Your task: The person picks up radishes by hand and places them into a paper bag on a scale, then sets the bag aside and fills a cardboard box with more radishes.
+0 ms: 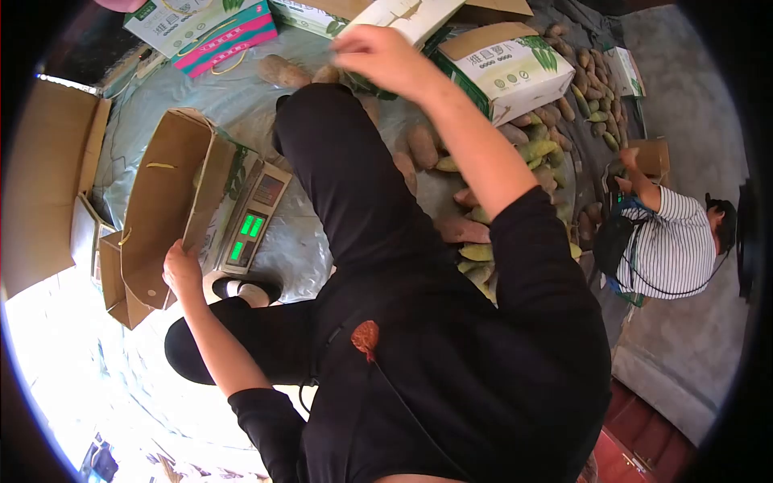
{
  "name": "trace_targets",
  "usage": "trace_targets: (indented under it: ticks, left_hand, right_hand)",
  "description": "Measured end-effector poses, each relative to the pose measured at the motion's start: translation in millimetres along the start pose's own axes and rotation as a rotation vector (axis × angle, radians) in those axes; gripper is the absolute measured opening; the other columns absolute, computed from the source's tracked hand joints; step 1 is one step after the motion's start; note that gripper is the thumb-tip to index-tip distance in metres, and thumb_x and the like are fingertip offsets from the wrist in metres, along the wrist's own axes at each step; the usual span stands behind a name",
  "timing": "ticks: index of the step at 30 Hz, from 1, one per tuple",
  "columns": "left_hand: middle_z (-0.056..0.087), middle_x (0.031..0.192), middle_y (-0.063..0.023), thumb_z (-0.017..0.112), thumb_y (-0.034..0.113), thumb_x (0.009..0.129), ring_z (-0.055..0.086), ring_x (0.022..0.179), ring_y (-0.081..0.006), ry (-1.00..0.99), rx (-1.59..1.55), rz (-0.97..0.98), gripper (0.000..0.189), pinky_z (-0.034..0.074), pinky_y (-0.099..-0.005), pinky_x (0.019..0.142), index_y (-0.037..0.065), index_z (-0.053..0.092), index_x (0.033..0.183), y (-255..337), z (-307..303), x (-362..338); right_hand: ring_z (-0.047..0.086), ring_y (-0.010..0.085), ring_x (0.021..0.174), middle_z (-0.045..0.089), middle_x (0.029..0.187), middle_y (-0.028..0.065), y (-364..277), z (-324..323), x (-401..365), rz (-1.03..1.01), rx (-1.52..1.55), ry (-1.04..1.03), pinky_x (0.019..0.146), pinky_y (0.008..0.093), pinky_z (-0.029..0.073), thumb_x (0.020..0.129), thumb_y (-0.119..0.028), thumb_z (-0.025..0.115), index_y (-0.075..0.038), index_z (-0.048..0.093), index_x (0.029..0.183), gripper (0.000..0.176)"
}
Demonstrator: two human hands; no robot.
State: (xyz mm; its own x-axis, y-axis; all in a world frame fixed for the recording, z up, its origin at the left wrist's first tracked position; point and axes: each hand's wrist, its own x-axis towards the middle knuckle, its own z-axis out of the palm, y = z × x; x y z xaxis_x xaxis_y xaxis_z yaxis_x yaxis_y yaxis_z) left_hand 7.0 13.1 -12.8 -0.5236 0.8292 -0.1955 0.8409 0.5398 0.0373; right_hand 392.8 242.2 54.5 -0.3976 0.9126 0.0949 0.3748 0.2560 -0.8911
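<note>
On the left, my left hand (183,272) is closed on the near edge of an open cardboard box (165,217). The box leans beside a digital scale (256,211) with lit green numbers; whether it rests on the scale is hard to tell. My right hand (385,60) is raised beyond my knee, its thumb and fingers apart and slightly blurred, with nothing visible in it. Below and left of that hand lie brown, soil-covered roots (283,72). A white printed carton (403,18) is just behind it.
A closed green-and-white carton (507,71) stands among piled green radishes (538,150) and more brown roots (592,80). Plastic sheeting (298,241) covers the floor. Gift boxes (201,32) stand at top left. A person in a striped shirt (668,241) sits at right.
</note>
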Motion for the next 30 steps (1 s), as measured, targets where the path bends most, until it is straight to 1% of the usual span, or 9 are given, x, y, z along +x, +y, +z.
trace_targets:
  ticks: [3, 5, 7, 11, 13, 21, 23, 27, 30]
  left_hand:
    - [0.064, 0.093, -0.0172, 0.06, 0.019, 0.075, 0.06, 0.09, -0.0334, -0.048, -0.082, -0.017, 0.029, 0.045, -0.042, 0.078, 0.006, 0.062, 0.1, 12.7, -12.6, -4.5]
    - [0.064, 0.088, -0.0183, 0.06, 0.019, 0.074, 0.061, 0.085, -0.0348, -0.008, -0.105, 0.039, 0.026, 0.046, -0.041, 0.075, 0.004, 0.062, 0.096, 9.4, -9.0, -4.2]
    - [0.064, 0.086, -0.0186, 0.06, 0.019, 0.074, 0.061, 0.083, -0.0349, -0.017, -0.12, 0.056, 0.025, 0.046, -0.0407, 0.073, 0.004, 0.062, 0.094, 8.3, -8.4, -2.0]
    - [0.063, 0.084, -0.0189, 0.061, 0.018, 0.074, 0.061, 0.08, -0.0354, -0.017, -0.183, 0.078, 0.023, 0.046, -0.0395, 0.072, 0.003, 0.061, 0.091, -2.9, 2.4, 4.9]
    - [0.063, 0.083, -0.0195, 0.061, 0.014, 0.074, 0.061, 0.079, -0.0356, 0.002, -0.139, 0.112, 0.021, 0.046, -0.0392, 0.072, 0.001, 0.061, 0.09, -1.3, 0.8, 5.5]
    - [0.063, 0.083, -0.0206, 0.06, 0.011, 0.074, 0.061, 0.08, -0.0359, 0.032, -0.145, 0.134, 0.021, 0.046, -0.0392, 0.073, -0.001, 0.061, 0.091, -1.1, 3.4, 4.8]
    - [0.063, 0.084, -0.0208, 0.059, 0.011, 0.074, 0.061, 0.081, -0.0359, 0.051, -0.147, 0.157, 0.021, 0.046, -0.0392, 0.073, -0.001, 0.061, 0.091, -1.9, 4.6, 5.1]
    - [0.063, 0.085, -0.0206, 0.059, 0.011, 0.074, 0.06, 0.082, -0.0357, 0.011, -0.142, 0.091, 0.021, 0.046, -0.0396, 0.073, 0.0, 0.061, 0.091, -2.6, 5.7, 4.6]
    - [0.063, 0.085, -0.0201, 0.058, 0.012, 0.074, 0.06, 0.082, -0.0354, 0.013, -0.159, 0.093, 0.02, 0.046, -0.0398, 0.073, 0.0, 0.061, 0.091, -2.4, 5.9, 4.3]
  right_hand:
    - [0.062, 0.0249, 0.087, 0.064, 0.091, 0.0135, 99.2, -61.5, -50.1, 0.215, -0.242, 0.181, 0.074, 0.0333, 0.048, 0.073, -0.025, 0.064, -0.004, 0.063, 0.095, 0.03]
    - [0.06, 0.0285, 0.09, 0.064, 0.092, 0.0146, 136.5, -89.4, -96.9, 0.5, -0.467, 0.253, 0.077, 0.0362, 0.047, 0.073, -0.028, 0.065, -0.004, 0.063, 0.095, 0.032]
    - [0.059, 0.0313, 0.093, 0.063, 0.093, 0.0171, 214.2, -115.5, -145.6, 0.706, -0.545, 0.275, 0.08, 0.0383, 0.045, 0.073, -0.029, 0.064, -0.004, 0.064, 0.093, 0.032]
    - [0.057, 0.0328, 0.097, 0.059, 0.106, 0.0209, 255.7, -132.0, -230.1, 1.004, -0.606, 0.456, 0.083, 0.0402, 0.045, 0.076, -0.033, 0.066, 0.001, 0.056, 0.107, 0.047]
    - [0.055, 0.0339, 0.103, 0.053, 0.116, 0.0204, 217.4, -125.1, -234.3, 1.345, -0.51, 0.484, 0.085, 0.0414, 0.046, 0.074, -0.033, 0.069, 0.002, 0.048, 0.117, 0.059]
    - [0.047, 0.034, 0.114, 0.041, 0.129, 0.0215, 265.9, -104.7, -282.3, 1.508, -0.28, 0.605, 0.092, 0.0419, 0.045, 0.068, -0.029, 0.076, 0.002, 0.036, 0.126, 0.077]
    - [0.046, 0.0341, 0.116, 0.039, 0.131, 0.0214, 264.7, -97.8, -280.7, 1.555, -0.204, 0.716, 0.094, 0.0415, 0.043, 0.066, -0.025, 0.078, 0.003, 0.032, 0.128, 0.082]
    - [0.043, 0.0344, 0.118, 0.035, 0.134, 0.0219, 281.2, -88.3, -284.2, 1.583, -0.104, 0.824, 0.095, 0.0423, 0.043, 0.066, -0.022, 0.079, 0.003, 0.032, 0.128, 0.081]
    - [0.043, 0.0339, 0.118, 0.038, 0.131, 0.0211, 262.4, -84.5, -278.5, 1.568, -0.16, 0.784, 0.097, 0.043, 0.041, 0.067, -0.023, 0.078, 0.002, 0.032, 0.127, 0.079]
